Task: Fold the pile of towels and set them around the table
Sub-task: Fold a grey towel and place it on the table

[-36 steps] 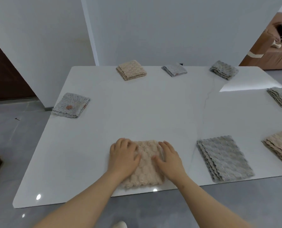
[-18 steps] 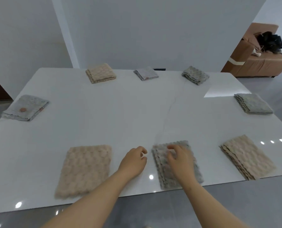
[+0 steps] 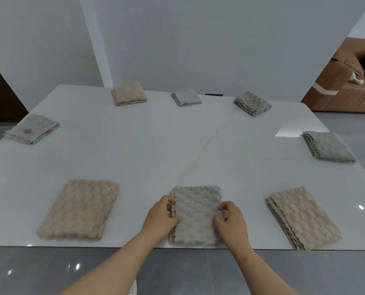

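Both hands have moved from the beige towel (image 3: 79, 209), now lying untouched on the near edge, to the grey towel (image 3: 196, 216) at the middle of the table's (image 3: 145, 150) near edge. The left hand (image 3: 162, 216) pinches the grey towel's left border and the right hand (image 3: 230, 220) its right border, fingers curled. A second beige towel (image 3: 300, 218) lies towards the near right corner.

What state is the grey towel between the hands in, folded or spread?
Folded: the grey towel is a compact rectangle with stacked scalloped layers showing at its edge by the left hand.
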Demonstrator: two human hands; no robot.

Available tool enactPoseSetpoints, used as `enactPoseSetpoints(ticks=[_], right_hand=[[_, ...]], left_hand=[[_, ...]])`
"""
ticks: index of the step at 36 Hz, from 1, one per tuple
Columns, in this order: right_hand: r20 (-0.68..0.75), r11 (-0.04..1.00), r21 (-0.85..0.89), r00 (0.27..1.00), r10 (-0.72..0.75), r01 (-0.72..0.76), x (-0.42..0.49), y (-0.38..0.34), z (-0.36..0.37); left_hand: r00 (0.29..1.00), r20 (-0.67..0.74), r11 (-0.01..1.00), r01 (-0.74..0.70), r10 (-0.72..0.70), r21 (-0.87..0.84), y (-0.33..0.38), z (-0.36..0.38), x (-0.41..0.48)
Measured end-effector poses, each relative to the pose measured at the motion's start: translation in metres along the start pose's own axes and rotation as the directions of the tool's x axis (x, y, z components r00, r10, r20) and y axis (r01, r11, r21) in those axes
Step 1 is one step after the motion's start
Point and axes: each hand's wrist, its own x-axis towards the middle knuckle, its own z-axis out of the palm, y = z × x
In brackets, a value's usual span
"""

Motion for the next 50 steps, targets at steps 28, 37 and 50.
enactPoseSetpoints(ticks=[28,37,50], right_hand=[[0.053,0.984,0.133,0.992,0.114,-0.121,0.017,-0.007,0.008],[-0.006,0.980,0.106,0.985,0.171,-0.169,0.019,-0.012,0.005],[-0.198,0.993,0.009,0.973,0.116,-0.117,0.033,0.014,-0.045]], left_hand=[[0.997,0.020,0.995,0.081,-0.080,-0.054,-0.005,-0.014,0.022],[0.977,-0.164,0.978,-0.106,0.135,0.177,0.011,-0.017,0.040],[0.905,0.256,0.863,-0.408,0.340,0.297,0.083,0.042,0.058]])
